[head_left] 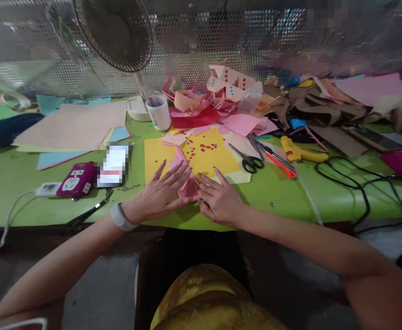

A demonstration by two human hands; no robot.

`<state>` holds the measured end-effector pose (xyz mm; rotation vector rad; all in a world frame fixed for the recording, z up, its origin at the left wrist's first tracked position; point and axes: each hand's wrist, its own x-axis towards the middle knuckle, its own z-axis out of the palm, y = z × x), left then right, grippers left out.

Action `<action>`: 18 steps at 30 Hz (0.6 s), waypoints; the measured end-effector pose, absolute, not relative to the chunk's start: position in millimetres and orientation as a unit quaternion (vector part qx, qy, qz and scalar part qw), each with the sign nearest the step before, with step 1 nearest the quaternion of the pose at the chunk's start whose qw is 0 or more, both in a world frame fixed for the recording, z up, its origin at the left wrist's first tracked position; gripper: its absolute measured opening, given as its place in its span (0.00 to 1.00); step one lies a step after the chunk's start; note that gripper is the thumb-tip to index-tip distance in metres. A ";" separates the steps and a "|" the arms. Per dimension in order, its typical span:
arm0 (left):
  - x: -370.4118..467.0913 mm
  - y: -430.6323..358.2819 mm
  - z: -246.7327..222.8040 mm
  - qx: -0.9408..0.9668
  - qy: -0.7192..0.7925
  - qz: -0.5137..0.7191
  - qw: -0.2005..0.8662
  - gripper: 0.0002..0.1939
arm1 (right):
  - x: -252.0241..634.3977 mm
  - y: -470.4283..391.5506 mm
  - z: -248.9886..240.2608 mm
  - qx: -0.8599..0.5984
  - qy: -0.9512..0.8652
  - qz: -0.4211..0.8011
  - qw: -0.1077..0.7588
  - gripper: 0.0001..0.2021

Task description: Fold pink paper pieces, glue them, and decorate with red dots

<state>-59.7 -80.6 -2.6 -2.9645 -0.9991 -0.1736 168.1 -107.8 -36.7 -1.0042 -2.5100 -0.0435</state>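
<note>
Both hands lie on a folded pink paper piece (187, 187) near the table's front edge. My left hand (163, 190) rests flat on its left side, fingers spread. From the right, my right hand (220, 197) touches the same piece, its fingers apart and stretched out. The hands nearly meet, and they cover part of the pink paper. Beneath and behind it are yellow sheets (209, 158) scattered with small red and blue pieces. Black-handled scissors (251, 162) lie just right of the yellow paper.
An orange cutter (283, 167) and yellow glue gun (302, 151) lie right, beside black cables. A phone (113, 165) and purple power bank (77, 178) are left. Behind stand a white cup (159, 113), a fan (116, 34) and piled paper cutouts (201, 98).
</note>
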 end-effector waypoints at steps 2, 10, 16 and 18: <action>-56.5 -99.7 -1.0 -0.954 -0.294 -0.051 0.017 0.41 | 169.3 -109.7 -35.1 -0.360 -0.909 -0.016 0.208 0.20; -49.5 -131.8 -22.0 -0.954 -0.289 -0.055 0.056 0.45 | 171.7 -113.4 -34.5 -0.364 -0.915 0.000 0.174 0.24; -47.8 -131.9 -23.6 -0.955 -0.278 -0.064 0.086 0.49 | 175.1 -114.8 -32.7 -0.369 -0.917 0.011 0.149 0.25; -48.5 -129.9 -21.8 -0.956 -0.274 -0.066 0.086 0.51 | 177.6 -113.8 -30.5 -0.364 -0.922 0.016 0.131 0.26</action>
